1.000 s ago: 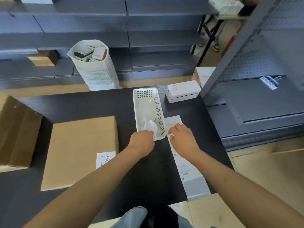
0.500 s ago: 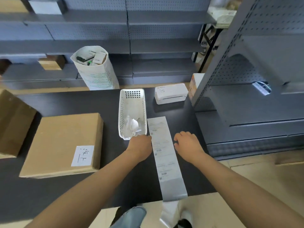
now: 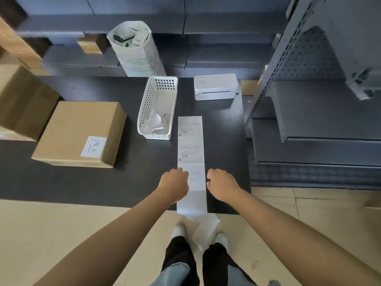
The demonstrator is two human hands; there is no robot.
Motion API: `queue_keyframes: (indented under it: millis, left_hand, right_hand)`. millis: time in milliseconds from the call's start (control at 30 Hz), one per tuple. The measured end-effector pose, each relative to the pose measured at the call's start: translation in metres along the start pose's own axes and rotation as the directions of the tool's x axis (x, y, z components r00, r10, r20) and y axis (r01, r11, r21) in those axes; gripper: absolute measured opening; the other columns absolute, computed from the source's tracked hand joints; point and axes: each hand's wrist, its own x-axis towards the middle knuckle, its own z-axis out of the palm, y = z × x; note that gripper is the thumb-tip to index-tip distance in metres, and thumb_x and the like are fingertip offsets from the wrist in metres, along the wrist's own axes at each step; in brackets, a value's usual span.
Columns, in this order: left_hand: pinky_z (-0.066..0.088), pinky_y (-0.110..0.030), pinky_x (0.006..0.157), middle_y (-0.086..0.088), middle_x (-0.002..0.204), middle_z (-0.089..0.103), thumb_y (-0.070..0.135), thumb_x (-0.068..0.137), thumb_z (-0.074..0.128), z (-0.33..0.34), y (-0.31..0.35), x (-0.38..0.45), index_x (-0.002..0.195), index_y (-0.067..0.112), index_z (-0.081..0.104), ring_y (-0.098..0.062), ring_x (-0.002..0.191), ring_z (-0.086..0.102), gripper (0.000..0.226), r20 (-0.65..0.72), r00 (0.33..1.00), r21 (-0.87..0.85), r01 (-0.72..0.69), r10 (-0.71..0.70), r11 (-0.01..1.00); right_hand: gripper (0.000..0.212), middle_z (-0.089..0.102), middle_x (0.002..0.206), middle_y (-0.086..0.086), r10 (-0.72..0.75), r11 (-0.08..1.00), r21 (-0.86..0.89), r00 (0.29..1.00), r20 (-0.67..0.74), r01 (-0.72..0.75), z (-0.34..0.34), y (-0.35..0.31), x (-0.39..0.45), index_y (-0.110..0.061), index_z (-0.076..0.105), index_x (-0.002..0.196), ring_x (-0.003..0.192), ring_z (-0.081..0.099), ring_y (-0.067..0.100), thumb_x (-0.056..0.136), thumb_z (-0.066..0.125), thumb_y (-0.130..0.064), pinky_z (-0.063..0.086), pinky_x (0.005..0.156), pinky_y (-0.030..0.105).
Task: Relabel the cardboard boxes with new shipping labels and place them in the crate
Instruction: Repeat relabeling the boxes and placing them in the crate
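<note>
A long strip of printed shipping labels (image 3: 190, 145) lies on the black table (image 3: 123, 182), and its blank tail hangs over the near edge. My left hand (image 3: 175, 185) sits on the strip's left edge at the third label, fingers curled over the paper. My right hand (image 3: 222, 183) is at the strip's right edge with fingers curled, and I cannot see whether it pinches the paper. A flat cardboard box (image 3: 78, 131) with a handwritten white label (image 3: 93, 146) lies to the left, apart from both hands.
A white perforated basket (image 3: 171, 104) holding crumpled paper stands beside the strip's far end, with a white label printer (image 3: 215, 86) behind it. A larger cardboard box (image 3: 22, 104) is at far left. A white sack (image 3: 136, 50) and grey shelving (image 3: 309, 124) border the table.
Both hands have moved from the basket end down the strip toward the table's near edge. The view has pulled back, so the floor and my feet show.
</note>
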Motion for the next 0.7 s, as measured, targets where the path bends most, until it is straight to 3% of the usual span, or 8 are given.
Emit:
queue_keyframes:
  millis: [100, 200, 267, 333, 400, 567, 633, 700]
  left_hand:
    - [0.050, -0.032, 0.079, -0.006, 0.117, 0.054, 0.017, 0.094, 0.046, 0.015, 0.003, 0.002, 0.121, 0.012, 0.054, -0.022, 0.098, 0.055, 0.028, 0.015, 0.999, -0.010, -0.052, 0.052, 0.999]
    - [0.051, -0.034, 0.083, -0.007, 0.122, 0.050, 0.020, 0.095, 0.048, 0.028, 0.007, 0.009, 0.124, 0.011, 0.051, -0.023, 0.103, 0.054, 0.030, 0.040, 0.994, -0.011, -0.104, 0.105, 0.994]
    - [0.050, -0.034, 0.081, -0.007, 0.123, 0.048, 0.021, 0.096, 0.048, 0.038, 0.009, 0.011, 0.124, 0.011, 0.049, -0.024, 0.104, 0.053, 0.030, 0.068, 0.990, -0.015, -0.125, 0.126, 0.992]
    - [0.049, -0.034, 0.079, -0.007, 0.123, 0.046, 0.021, 0.096, 0.048, 0.045, 0.010, 0.012, 0.124, 0.011, 0.048, -0.024, 0.103, 0.053, 0.029, 0.077, 0.988, -0.023, -0.135, 0.136, 0.991]
    - [0.049, -0.034, 0.078, -0.007, 0.122, 0.046, 0.021, 0.097, 0.048, 0.050, 0.009, 0.014, 0.123, 0.012, 0.049, -0.024, 0.101, 0.054, 0.028, 0.058, 0.990, -0.032, -0.131, 0.132, 0.991]
    - [0.043, -0.031, 0.074, -0.007, 0.114, 0.053, 0.022, 0.096, 0.046, 0.046, 0.001, 0.018, 0.119, 0.014, 0.052, -0.024, 0.097, 0.056, 0.025, 0.004, 0.982, 0.029, -0.190, 0.190, 0.981]
    - [0.043, -0.031, 0.076, -0.006, 0.114, 0.055, 0.026, 0.097, 0.045, 0.043, -0.001, 0.019, 0.119, 0.014, 0.053, -0.023, 0.098, 0.056, 0.027, -0.024, 0.976, 0.033, -0.215, 0.216, 0.976]
    - [0.044, -0.032, 0.080, -0.005, 0.114, 0.056, 0.029, 0.097, 0.043, 0.041, -0.002, 0.018, 0.119, 0.015, 0.053, -0.022, 0.099, 0.056, 0.029, -0.057, 0.966, 0.034, -0.249, 0.250, 0.968]
  right_hand:
    - [0.021, 0.060, 0.113, 0.010, 0.096, 0.992, 0.068, 0.988, 0.121, -0.104, 0.022, -0.009, -0.003, -0.008, 0.052, 0.115, 0.098, 0.060, 0.026, 0.097, 0.045, -0.016, 0.048, 0.077, 0.032]
    - [0.026, 0.058, 0.117, 0.010, 0.262, 0.911, 0.275, 0.946, 0.191, -0.308, 0.035, -0.015, 0.000, -0.007, 0.048, 0.119, 0.101, 0.060, 0.026, 0.094, 0.051, -0.014, 0.047, 0.077, 0.031]
    - [0.028, 0.055, 0.112, 0.010, 0.397, 0.751, 0.463, 0.882, 0.255, -0.471, 0.040, -0.018, 0.005, -0.012, 0.046, 0.117, 0.091, 0.058, 0.024, 0.091, 0.057, -0.011, 0.048, 0.074, 0.030]
    - [0.039, 0.051, 0.106, 0.012, 0.466, 0.473, 0.651, 0.795, 0.387, -0.594, 0.043, -0.024, 0.010, -0.015, 0.045, 0.121, 0.079, 0.053, 0.022, 0.086, 0.062, -0.007, 0.042, 0.059, 0.026]
    - [0.040, 0.053, 0.095, 0.011, 0.474, 0.301, 0.702, 0.740, 0.477, -0.646, 0.045, -0.026, 0.014, -0.011, 0.052, 0.119, 0.074, 0.049, 0.022, 0.083, 0.068, -0.006, 0.041, 0.059, 0.026]
    - [0.009, 0.049, 0.063, 0.001, 0.362, 0.195, 0.751, 0.758, 0.543, -0.631, 0.038, -0.020, 0.009, -0.011, 0.066, 0.089, 0.061, 0.045, 0.011, 0.083, 0.069, -0.005, 0.044, 0.065, 0.021]
    - [0.015, 0.058, 0.073, 0.002, 0.299, 0.187, 0.772, 0.784, 0.544, -0.607, 0.033, -0.017, 0.006, -0.013, 0.068, 0.097, 0.071, 0.052, 0.011, 0.084, 0.068, -0.006, 0.045, 0.071, 0.021]
    - [0.026, 0.067, 0.100, 0.004, 0.253, 0.183, 0.791, 0.806, 0.535, -0.584, 0.031, -0.015, 0.005, -0.011, 0.068, 0.110, 0.094, 0.061, 0.015, 0.085, 0.068, -0.007, 0.046, 0.083, 0.024]
